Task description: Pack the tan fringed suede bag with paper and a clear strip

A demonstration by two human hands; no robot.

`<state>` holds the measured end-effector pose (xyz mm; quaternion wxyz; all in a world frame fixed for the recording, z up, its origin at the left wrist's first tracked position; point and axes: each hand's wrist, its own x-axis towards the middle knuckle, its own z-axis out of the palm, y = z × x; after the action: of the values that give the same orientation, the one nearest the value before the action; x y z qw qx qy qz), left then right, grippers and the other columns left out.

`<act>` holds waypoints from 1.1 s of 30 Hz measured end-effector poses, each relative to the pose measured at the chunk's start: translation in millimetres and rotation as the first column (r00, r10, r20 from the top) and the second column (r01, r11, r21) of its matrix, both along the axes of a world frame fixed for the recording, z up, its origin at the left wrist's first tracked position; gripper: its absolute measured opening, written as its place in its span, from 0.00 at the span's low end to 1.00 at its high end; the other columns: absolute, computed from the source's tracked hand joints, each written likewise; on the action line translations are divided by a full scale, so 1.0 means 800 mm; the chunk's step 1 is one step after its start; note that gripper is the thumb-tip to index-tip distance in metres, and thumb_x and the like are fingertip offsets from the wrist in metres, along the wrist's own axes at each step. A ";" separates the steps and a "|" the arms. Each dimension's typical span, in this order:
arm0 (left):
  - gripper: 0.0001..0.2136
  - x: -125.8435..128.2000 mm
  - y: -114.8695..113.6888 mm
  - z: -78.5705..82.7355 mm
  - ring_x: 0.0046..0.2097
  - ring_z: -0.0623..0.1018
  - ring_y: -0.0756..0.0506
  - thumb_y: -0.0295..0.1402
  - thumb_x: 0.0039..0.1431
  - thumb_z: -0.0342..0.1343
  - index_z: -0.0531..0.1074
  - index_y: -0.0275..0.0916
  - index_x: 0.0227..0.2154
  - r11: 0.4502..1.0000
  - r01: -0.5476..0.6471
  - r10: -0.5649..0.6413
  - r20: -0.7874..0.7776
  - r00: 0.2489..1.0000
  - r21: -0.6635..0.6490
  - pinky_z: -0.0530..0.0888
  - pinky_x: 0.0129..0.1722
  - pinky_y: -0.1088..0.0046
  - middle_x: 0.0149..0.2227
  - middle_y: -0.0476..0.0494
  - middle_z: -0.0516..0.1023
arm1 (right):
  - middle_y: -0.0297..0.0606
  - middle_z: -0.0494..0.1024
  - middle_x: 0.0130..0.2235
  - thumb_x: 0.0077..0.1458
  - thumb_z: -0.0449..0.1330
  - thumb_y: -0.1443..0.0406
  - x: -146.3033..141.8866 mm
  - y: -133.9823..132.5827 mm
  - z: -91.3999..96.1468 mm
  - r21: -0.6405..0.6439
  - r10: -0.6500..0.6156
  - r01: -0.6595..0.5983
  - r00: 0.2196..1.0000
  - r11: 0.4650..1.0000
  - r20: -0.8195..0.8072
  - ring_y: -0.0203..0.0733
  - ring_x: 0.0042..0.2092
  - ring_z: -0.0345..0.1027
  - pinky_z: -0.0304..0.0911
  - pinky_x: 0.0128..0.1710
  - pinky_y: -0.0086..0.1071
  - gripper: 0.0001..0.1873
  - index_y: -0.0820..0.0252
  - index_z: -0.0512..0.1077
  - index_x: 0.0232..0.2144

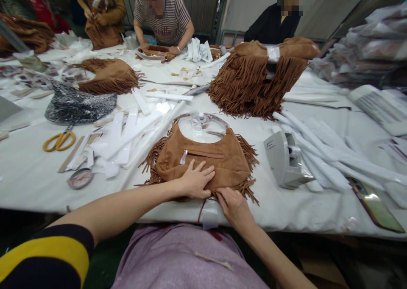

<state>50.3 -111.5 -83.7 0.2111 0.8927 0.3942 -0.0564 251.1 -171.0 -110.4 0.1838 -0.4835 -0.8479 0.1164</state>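
Observation:
A brown suede handbag (pixel 206 162) with fringe at both sides lies flat on the table before me, its zip pocket facing up. My left hand (pixel 197 181) rests on the bag's lower middle, fingers spread. At the bottom edge, my right hand (pixel 233 202) has its fingers curled together against the fringe; what they pinch is hidden. The bag's handle (pixel 219 118) is wrapped in clear plastic and arches away from me. A thin brown strand hangs near a strip of clear film (pixel 210 216) at the table edge.
Right of the bag stand a grey tape dispenser (pixel 282 159), white strips (pixel 324 153) and a phone (pixel 375 204). On the left lie yellow-handled scissors (pixel 59 140), a tape roll (pixel 80 179) and a black-and-white cloth (pixel 79 104). Stacked fringed bags (pixel 254 77) rise behind; several people work across the table.

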 end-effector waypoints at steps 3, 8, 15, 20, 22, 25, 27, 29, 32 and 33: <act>0.40 -0.004 -0.001 -0.002 0.67 0.39 0.30 0.49 0.51 0.50 0.44 0.40 0.65 1.000 0.014 -0.014 0.008 1.000 -0.002 0.35 0.60 0.37 0.69 0.42 0.40 | 0.38 0.73 0.33 0.61 0.49 0.69 0.001 -0.004 0.001 -0.004 -0.012 0.012 1.000 1.000 -0.007 0.40 0.35 0.66 0.57 0.37 0.33 0.10 0.61 0.70 0.37; 0.49 -0.012 0.014 0.003 0.67 0.35 0.30 0.50 0.45 0.55 0.37 0.39 0.66 0.982 0.105 -0.108 -0.011 0.994 -0.156 0.38 0.60 0.37 0.69 0.41 0.32 | 0.39 0.70 0.35 0.54 0.53 0.69 -0.019 -0.010 0.021 0.039 -0.119 0.123 0.988 0.992 -0.101 0.43 0.39 0.63 0.56 0.40 0.35 0.09 0.60 0.69 0.39; 0.43 -0.015 0.023 0.008 0.67 0.33 0.33 0.43 0.49 0.51 0.37 0.40 0.66 0.963 0.108 -0.111 0.002 0.994 -0.249 0.37 0.62 0.41 0.69 0.44 0.31 | 0.40 0.67 0.37 0.49 0.61 0.63 -0.050 0.001 0.021 0.015 -0.214 0.213 0.972 0.977 0.102 0.46 0.40 0.58 0.53 0.38 0.36 0.09 0.58 0.68 0.35; 0.39 -0.015 0.021 0.005 0.68 0.34 0.34 0.42 0.52 0.48 0.39 0.41 0.66 0.966 0.089 -0.087 0.018 0.996 -0.241 0.37 0.62 0.42 0.69 0.44 0.33 | 0.39 0.66 0.37 0.47 0.60 0.68 -0.049 0.004 0.011 0.033 -0.209 0.207 0.960 0.978 0.186 0.46 0.40 0.56 0.50 0.37 0.36 0.10 0.57 0.68 0.36; 0.39 -0.014 0.019 0.003 0.68 0.35 0.34 0.43 0.53 0.47 0.39 0.41 0.66 0.972 0.082 -0.080 0.018 0.997 -0.222 0.37 0.62 0.42 0.69 0.44 0.33 | 0.39 0.66 0.37 0.47 0.60 0.68 -0.048 0.004 0.010 0.044 -0.215 0.211 0.955 0.977 0.205 0.46 0.40 0.56 0.49 0.36 0.36 0.10 0.57 0.67 0.35; 0.40 -0.012 0.015 0.001 0.67 0.35 0.33 0.44 0.53 0.47 0.38 0.41 0.66 0.980 0.079 -0.078 0.011 0.997 -0.184 0.37 0.62 0.42 0.69 0.44 0.33 | 0.39 0.66 0.37 0.49 0.61 0.67 -0.047 0.005 0.010 0.058 -0.206 0.198 0.956 0.979 0.208 0.45 0.39 0.55 0.49 0.36 0.36 0.10 0.57 0.67 0.36; 0.40 -0.012 0.014 0.001 0.67 0.35 0.33 0.44 0.53 0.47 0.38 0.41 0.66 0.982 0.078 -0.078 0.006 0.997 -0.173 0.37 0.62 0.42 0.69 0.44 0.33 | 0.39 0.66 0.37 0.50 0.62 0.66 -0.046 0.007 0.009 0.065 -0.184 0.174 0.961 0.983 0.206 0.45 0.39 0.56 0.49 0.36 0.36 0.09 0.57 0.67 0.36; 0.40 -0.012 0.014 0.003 0.67 0.34 0.33 0.44 0.53 0.47 0.38 0.41 0.66 0.980 0.076 -0.077 0.005 0.997 -0.185 0.36 0.62 0.42 0.69 0.44 0.33 | 0.39 0.66 0.37 0.50 0.63 0.65 -0.045 0.009 0.008 0.075 -0.168 0.155 0.963 0.985 0.213 0.46 0.39 0.56 0.49 0.35 0.36 0.10 0.57 0.67 0.35; 0.38 -0.013 0.018 0.009 0.68 0.34 0.34 0.41 0.53 0.47 0.39 0.41 0.66 0.969 0.074 -0.072 0.017 0.997 -0.237 0.36 0.62 0.43 0.69 0.45 0.33 | 0.40 0.67 0.36 0.49 0.66 0.59 -0.046 0.013 0.007 0.091 -0.167 0.150 0.962 0.984 0.215 0.46 0.38 0.56 0.48 0.34 0.36 0.13 0.57 0.67 0.33; 0.37 -0.014 0.019 0.011 0.68 0.34 0.35 0.40 0.54 0.46 0.40 0.42 0.66 0.964 0.070 -0.066 0.023 0.998 -0.257 0.36 0.62 0.43 0.69 0.46 0.34 | 0.40 0.67 0.36 0.49 0.66 0.57 -0.045 0.015 0.008 0.089 -0.163 0.147 0.964 0.985 0.208 0.46 0.38 0.57 0.48 0.34 0.36 0.14 0.57 0.67 0.33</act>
<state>39.2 -96.2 -75.0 0.3263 0.8710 0.3512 -0.1080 214.8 -158.8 -104.0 0.1174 -0.5510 -0.8260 0.0176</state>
